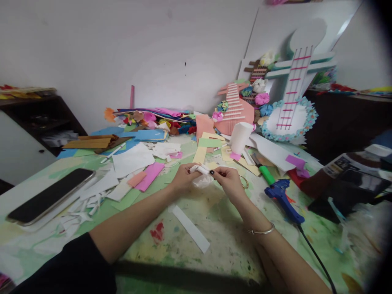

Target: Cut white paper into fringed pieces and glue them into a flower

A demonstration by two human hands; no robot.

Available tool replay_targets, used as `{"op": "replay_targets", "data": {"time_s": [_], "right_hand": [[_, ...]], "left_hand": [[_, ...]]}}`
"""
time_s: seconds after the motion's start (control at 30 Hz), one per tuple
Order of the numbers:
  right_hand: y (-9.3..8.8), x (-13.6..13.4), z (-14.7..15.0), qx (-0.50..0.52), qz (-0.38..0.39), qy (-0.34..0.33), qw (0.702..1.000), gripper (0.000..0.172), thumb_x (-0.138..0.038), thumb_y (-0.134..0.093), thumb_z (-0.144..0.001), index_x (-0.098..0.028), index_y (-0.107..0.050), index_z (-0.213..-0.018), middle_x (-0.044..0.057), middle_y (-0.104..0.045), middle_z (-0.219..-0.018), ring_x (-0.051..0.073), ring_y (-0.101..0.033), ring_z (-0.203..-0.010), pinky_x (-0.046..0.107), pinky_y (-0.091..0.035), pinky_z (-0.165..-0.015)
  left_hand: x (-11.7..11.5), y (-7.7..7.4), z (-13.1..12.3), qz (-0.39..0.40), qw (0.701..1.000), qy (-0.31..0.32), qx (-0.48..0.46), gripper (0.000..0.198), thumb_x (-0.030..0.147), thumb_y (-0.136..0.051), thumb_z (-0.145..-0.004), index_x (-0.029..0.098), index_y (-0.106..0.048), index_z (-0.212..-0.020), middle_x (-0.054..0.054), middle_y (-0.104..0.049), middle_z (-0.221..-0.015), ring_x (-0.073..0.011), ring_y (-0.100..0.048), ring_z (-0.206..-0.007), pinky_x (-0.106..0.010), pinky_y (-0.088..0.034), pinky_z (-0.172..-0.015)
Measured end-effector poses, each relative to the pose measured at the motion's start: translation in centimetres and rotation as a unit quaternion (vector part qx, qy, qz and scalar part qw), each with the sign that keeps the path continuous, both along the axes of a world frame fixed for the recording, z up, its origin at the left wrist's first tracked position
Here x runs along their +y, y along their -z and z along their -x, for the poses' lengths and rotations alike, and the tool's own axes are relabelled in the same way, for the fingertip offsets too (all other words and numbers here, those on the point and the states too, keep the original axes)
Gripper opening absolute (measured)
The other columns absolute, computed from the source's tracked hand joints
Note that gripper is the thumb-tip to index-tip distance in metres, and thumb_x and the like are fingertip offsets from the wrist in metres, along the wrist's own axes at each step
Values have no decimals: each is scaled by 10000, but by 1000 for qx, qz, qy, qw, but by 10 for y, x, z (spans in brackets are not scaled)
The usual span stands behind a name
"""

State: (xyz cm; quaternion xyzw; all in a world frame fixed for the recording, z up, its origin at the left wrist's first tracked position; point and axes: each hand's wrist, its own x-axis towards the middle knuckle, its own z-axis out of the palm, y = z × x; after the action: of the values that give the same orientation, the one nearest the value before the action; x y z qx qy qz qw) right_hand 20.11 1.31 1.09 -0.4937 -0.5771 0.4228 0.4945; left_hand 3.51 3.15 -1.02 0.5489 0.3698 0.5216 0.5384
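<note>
My left hand (183, 178) and my right hand (228, 181) meet over the middle of the paint-stained table (220, 232). Both pinch a small crumpled piece of white paper (200, 176) held between them, just above the tabletop. The fingers of each hand are closed on the paper. A thin bangle (261, 231) sits on my right wrist. A white paper strip (191, 228) lies flat on the table just under my left forearm.
A blue glue gun (283, 198) with its black cord lies right of my hands, beside a green marker (265, 171). A phone (50, 196) lies far left. Coloured paper scraps (147, 175), a white paper roll (240, 136) and paper guitar crafts (290, 102) crowd the back.
</note>
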Motion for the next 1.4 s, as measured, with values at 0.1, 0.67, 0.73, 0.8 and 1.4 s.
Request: {"op": "replay_targets", "data": {"time_s": [0.1,0.67,0.73,0.8,1.4], "right_hand": [[-4,0,-2,-4,0,-14,1000,294,-415,-678,-637,-125,-645,-599,-43,-415,-480,71,-284,-466,227,-178,-445],[-10,8,-25,-18,-61,71,995,393,-481,-618,-711,-97,-697,-741,-11,-484,-524,74,-349,-467,209,-229,-430],[-8,8,-24,-32,-64,71,995,378,-462,-606,-721,-102,-712,-764,7,-530,-556,82,-385,-479,208,-262,-435],[-6,7,-22,-48,-63,60,995,353,-425,-601,-718,-104,-727,-794,21,-569,-583,91,-418,-485,214,-299,-442],[6,13,-24,-141,-57,60,987,372,-200,-503,-728,-137,-617,-1076,33,-588,-836,94,-585,-494,220,-472,-436]], "left_hand": [[4,1,4,7,1000,-27,2,212,306,-717,-652,117,-675,-739,11,-590,-633,-91,-470,-554,-198,-336,-518],[20,8,15,38,997,-71,-20,439,174,-714,-553,133,-631,-983,-22,-665,-827,-145,-595,-699,-223,-449,-605],[20,8,15,37,997,-70,-25,455,171,-716,-552,135,-627,-996,-30,-669,-865,-151,-605,-721,-228,-460,-621],[19,7,15,40,996,-73,-31,478,154,-715,-541,141,-625,-1010,-28,-671,-863,-152,-610,-717,-223,-459,-612],[37,0,33,165,969,-99,-154,243,254,-622,-601,136,-574,-809,-38,-612,-761,-150,-591,-652,-264,-494,-554]]}}
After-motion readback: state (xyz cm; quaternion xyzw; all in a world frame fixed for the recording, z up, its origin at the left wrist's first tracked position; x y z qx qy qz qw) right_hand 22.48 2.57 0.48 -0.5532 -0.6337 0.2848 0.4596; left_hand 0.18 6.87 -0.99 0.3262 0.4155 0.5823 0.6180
